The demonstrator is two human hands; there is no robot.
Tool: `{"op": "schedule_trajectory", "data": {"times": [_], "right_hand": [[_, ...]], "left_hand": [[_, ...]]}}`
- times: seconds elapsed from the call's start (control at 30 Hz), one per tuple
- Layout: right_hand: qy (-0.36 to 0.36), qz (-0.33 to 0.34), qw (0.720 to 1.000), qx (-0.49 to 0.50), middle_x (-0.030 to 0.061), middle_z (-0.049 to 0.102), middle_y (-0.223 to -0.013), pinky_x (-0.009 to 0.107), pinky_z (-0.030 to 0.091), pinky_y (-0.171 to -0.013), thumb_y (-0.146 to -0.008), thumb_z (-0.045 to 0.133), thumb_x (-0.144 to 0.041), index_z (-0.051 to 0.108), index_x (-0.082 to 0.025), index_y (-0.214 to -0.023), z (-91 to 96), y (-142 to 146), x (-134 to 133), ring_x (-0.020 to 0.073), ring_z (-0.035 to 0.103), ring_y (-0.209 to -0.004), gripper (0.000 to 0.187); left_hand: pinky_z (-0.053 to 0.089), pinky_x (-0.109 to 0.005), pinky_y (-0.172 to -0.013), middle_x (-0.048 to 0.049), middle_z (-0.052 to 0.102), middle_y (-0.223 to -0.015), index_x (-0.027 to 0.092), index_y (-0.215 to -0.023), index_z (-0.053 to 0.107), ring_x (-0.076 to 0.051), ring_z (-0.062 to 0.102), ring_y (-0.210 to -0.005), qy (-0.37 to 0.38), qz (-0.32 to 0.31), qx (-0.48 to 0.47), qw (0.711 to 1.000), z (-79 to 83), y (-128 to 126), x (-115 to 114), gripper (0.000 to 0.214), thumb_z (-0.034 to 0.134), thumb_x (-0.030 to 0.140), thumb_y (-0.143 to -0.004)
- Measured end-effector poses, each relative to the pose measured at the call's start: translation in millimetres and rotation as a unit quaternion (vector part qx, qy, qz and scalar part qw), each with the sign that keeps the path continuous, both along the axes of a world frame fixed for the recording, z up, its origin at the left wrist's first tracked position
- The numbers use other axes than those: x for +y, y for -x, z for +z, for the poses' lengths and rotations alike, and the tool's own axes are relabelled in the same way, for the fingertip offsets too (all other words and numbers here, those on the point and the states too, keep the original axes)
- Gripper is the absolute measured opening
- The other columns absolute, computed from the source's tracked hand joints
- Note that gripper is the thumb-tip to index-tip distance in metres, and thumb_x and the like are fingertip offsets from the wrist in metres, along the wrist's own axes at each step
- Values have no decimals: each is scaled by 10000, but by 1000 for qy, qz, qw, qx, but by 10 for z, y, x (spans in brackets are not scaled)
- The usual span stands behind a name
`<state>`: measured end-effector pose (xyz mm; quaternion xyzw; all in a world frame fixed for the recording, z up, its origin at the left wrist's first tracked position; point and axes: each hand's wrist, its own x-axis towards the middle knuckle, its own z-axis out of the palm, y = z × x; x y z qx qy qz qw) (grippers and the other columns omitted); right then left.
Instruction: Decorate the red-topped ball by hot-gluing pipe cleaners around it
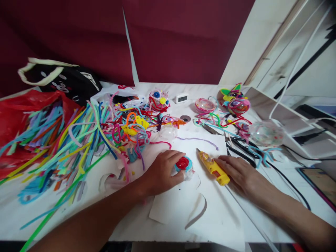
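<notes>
My left hand (165, 171) curls around a small clear plastic piece bearing a coiled disc (182, 163) of fuzzy pipe cleaner, red in the middle with a light blue ring. Thumb and fingers press its left side, low over the white paper. On the right, my right hand (240, 173) holds a yellow glue gun (214, 168), its nozzle angled up and left. The hand hides part of the gun, and a white cord runs from it toward the front edge. A purple pipe cleaner (201, 141) lies beyond both hands.
Loose pipe cleaners (86, 140) pile up at left beside a red plastic bag (15, 108). Decorated balls (159, 99) stand at the back. Right of my hands are black-handled pliers (243, 152), a clear plastic dome (266, 133) and a phone (319, 183). A curled paper strip (196, 211) lies in front.
</notes>
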<state>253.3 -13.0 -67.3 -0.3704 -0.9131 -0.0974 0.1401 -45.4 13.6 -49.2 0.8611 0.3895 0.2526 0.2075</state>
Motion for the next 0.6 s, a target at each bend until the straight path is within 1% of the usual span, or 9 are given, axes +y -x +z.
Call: {"op": "schedule_trajectory", "data": {"times": [0.1, 0.2, 0.23, 0.3, 0.37, 0.43, 0.5, 0.57, 0.6], "right_hand": [[55, 14, 998, -25, 169, 591, -1244, 448, 514, -898, -886, 458, -121, 488, -136, -1329, 86, -54, -27, 270, 566, -1123, 444], [129, 44, 990, -22, 130, 573, -1282, 408, 476, -974, -835, 469, -74, 494, -171, -1328, 331, -50, 40, 242, 514, -1208, 502], [131, 56, 990, -3, 132, 590, -1244, 386, 488, -956, -839, 473, -91, 541, -156, -1271, 425, -11, 104, 236, 536, -1175, 442], [125, 40, 991, 18, 135, 621, -1160, 354, 510, -899, -876, 474, -143, 602, -136, -1176, 585, 137, 300, 225, 580, -1089, 326], [130, 28, 991, 14, 136, 639, -1102, 337, 506, -882, -902, 447, -162, 630, -118, -1109, 665, 349, 565, 216, 594, -1036, 279], [143, 7, 989, -23, 119, 650, -1066, 326, 492, -887, -905, 463, -167, 635, -135, -1103, 655, 571, 848, 208, 595, -1019, 264], [153, -6, 987, -44, 120, 657, -1020, 333, 495, -863, -893, 497, -160, 658, -131, -1027, 580, 758, 1096, 207, 612, -962, 211], [167, -22, 983, -68, 114, 657, -999, 356, 502, -849, -893, 535, -193, 660, -127, -973, 481, 890, 1277, 202, 618, -933, 162], [175, -30, 981, -79, 96, 650, -1023, 376, 509, -837, -900, 549, -238, 643, -135, -1004, 436, 936, 1340, 195, 619, -929, 174]], "left_hand": [[451, -419, -978, -102, 633, -1178, 153, -1174, 578, -245, 578, -1085, -7, -1, -2, 1000, 3, 0, -11, 407, 552, 230, -775], [461, -417, -957, -101, 641, -1162, 159, -1138, 588, -247, 589, -1061, -13, -7, -4, 1000, 4, 4, -7, 373, 549, 227, -773], [464, -417, -950, -102, 642, -1159, 157, -1126, 592, -250, 591, -1059, -15, -8, -3, 1000, 3, 5, -3, 365, 548, 227, -771], [467, -416, -943, -105, 642, -1155, 153, -1112, 597, -254, 591, -1061, -20, -10, 1, 1000, -6, 8, 6, 357, 548, 229, -767], [465, -409, -943, -101, 642, -1157, 156, -1108, 600, -253, 591, -1064, -21, -11, 4, 1000, -20, 10, 16, 353, 550, 231, -766], [460, -403, -947, -100, 641, -1159, 154, -1112, 602, -251, 589, -1065, -23, -10, 0, 1000, -34, 11, 25, 359, 553, 227, -764], [454, -399, -952, -102, 640, -1164, 146, -1127, 600, -250, 586, -1068, -18, -11, -5, 1000, -42, 13, 30, 378, 558, 221, -758], [446, -405, -963, -105, 639, -1169, 139, -1150, 593, -251, 584, -1073, -10, -11, -8, 1000, -44, 19, 31, 405, 566, 222, -754], [442, -410, -969, -104, 638, -1173, 140, -1160, 589, -252, 583, -1075, -5, -11, -8, 1000, -45, 22, 30, 416, 569, 224, -753]]}}
